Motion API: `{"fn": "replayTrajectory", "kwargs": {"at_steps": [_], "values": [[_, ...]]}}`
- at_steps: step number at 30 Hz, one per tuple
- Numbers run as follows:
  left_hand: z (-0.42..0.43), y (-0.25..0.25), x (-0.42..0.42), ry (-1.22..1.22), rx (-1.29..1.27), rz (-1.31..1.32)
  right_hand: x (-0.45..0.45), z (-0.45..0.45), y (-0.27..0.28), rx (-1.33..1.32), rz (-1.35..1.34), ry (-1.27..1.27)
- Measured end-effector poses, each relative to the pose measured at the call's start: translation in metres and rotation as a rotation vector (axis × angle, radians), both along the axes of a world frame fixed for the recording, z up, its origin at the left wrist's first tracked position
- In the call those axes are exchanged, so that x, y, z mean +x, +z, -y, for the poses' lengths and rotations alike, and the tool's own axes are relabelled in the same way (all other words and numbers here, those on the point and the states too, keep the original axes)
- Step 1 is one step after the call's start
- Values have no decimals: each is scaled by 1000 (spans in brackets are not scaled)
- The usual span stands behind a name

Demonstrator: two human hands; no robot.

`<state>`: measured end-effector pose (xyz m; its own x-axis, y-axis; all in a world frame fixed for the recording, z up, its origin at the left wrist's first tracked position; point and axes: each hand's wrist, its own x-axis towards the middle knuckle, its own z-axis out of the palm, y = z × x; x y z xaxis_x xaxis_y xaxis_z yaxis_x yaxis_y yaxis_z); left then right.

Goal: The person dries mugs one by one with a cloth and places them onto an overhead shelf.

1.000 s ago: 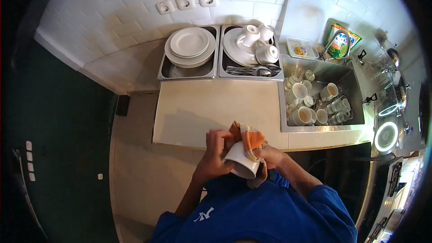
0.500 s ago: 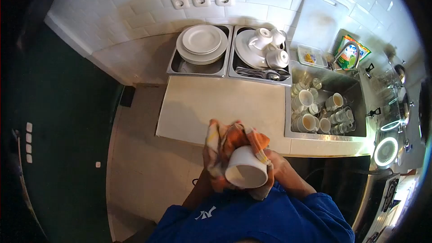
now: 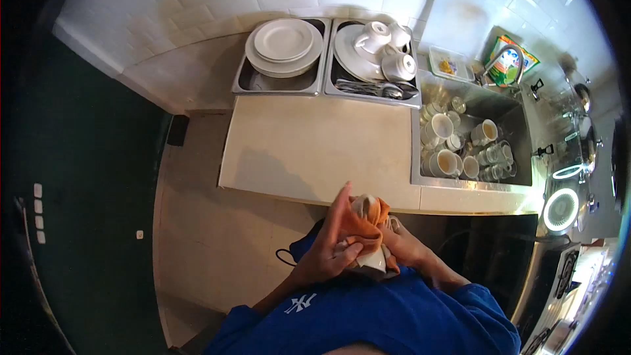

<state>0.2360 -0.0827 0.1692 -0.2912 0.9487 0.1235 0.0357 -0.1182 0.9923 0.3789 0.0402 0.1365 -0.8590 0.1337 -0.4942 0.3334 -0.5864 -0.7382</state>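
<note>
In front of my chest, an orange and white patterned cloth is wrapped around a white cup. Only the lower part of the cup and a bit near its handle show; the rest is under the cloth. My left hand presses the cloth from the left, its thumb bent over the fabric and a finger pointing up. On the other side my right hand is closed around the cup, close to the handle, with cloth bunched against it. Its fingertips are hidden.
Two steel trays stand behind the counter: the left tray with stacked plates, the right tray with upturned cups, plates and cutlery. Used cups and glasses fill the sink. A stove is at right.
The cup has turned so its open mouth no longer faces me, and the cloth is bunched tighter around it. My left hand has come out in front of the cloth. The view has shifted slightly.
</note>
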Motion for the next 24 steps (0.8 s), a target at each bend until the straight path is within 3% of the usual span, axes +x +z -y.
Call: {"fn": "replayTrajectory", "kwargs": {"at_steps": [3,4,5,8,10,14,19,22,24], "values": [[12,0,-2,-154,-158,337,2,12,37,557,-168,-72],[14,-3,-4,-205,-167,340,3,14,39,769,-213,-90],[16,-9,-6,-255,-176,343,3,9,38,838,-243,44],[19,-8,-9,-311,-239,279,3,7,46,886,-257,111],[19,-8,-11,-360,-262,119,12,11,46,664,-199,107],[11,10,-4,-360,-303,175,23,1,47,428,-204,207],[7,0,-1,-236,-230,-87,29,5,30,499,-296,125],[-1,17,3,-197,-402,4,36,9,31,510,-209,59],[-3,0,0,-209,-179,-271,32,16,40,507,-178,-48]]}}
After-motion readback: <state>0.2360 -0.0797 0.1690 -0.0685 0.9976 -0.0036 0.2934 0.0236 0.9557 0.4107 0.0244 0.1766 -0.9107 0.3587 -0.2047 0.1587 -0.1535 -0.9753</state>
